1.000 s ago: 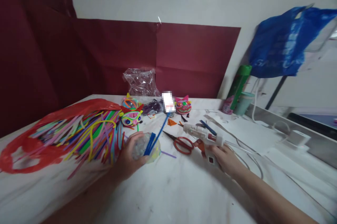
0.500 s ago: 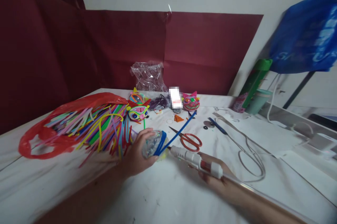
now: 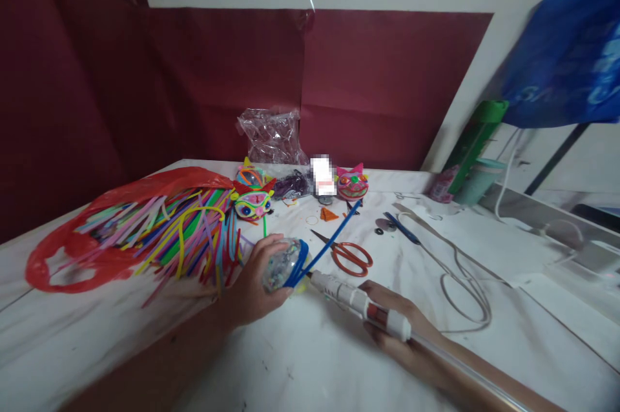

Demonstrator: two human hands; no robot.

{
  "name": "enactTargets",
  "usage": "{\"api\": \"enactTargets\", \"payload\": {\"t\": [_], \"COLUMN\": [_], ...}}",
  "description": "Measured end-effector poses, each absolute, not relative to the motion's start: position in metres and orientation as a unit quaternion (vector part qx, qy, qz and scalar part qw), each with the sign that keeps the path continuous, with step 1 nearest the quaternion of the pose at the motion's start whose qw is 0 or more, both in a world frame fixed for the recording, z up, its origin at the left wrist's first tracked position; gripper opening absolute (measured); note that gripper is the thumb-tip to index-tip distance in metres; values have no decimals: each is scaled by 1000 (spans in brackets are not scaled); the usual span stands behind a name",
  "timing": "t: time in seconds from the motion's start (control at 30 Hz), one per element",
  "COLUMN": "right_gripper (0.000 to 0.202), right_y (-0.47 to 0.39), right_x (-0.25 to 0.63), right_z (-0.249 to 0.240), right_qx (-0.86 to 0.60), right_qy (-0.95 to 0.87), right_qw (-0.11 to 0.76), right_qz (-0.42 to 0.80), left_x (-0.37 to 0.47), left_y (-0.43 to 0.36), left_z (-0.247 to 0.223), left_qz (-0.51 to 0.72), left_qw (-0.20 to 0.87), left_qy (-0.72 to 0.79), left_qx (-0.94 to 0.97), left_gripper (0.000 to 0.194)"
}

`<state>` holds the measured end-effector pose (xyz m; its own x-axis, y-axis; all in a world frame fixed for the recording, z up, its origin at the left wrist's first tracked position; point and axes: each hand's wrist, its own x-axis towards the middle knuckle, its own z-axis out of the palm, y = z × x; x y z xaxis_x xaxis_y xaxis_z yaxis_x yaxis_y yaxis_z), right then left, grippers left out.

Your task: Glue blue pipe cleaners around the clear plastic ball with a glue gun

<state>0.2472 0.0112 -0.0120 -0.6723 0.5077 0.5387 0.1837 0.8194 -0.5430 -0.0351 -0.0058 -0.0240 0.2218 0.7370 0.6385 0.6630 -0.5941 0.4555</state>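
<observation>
My left hand is closed around a clear plastic ball with blue fuzzy strips bent across its right side. From the ball, a long blue pipe cleaner sticks out up and to the right. In my right hand lies a white hot glue gun, a long clear glue stick trailing from its back. The gun's dark nozzle is at the blue strips, close to the ball's right edge; whether it touches them I cannot tell. Orange-handled scissors lie just beyond the gun.
A red plastic bag with many coloured pipe cleaners spreads at left. Decorated animal heads stand at the back, with a pink one further right. A blue-handled tool with its cord lies at right.
The view has shifted slightly. Both hands keep their hold on the ball and the glue gun, with the nozzle still by the blue strips.
</observation>
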Motion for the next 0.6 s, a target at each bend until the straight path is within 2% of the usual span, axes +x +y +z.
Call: {"api": "enactTargets", "payload": {"t": [0.6], "right_gripper": [7], "right_y": [14], "right_x": [246], "right_z": [-19], "right_qx": [-198], "right_qy": [-884], "right_qw": [371], "right_qz": [202], "left_x": [-38], "left_y": [-4], "left_z": [-26], "left_qz": [424], "left_qw": [52], "left_qy": [439], "left_qx": [790], "left_gripper": [66]}}
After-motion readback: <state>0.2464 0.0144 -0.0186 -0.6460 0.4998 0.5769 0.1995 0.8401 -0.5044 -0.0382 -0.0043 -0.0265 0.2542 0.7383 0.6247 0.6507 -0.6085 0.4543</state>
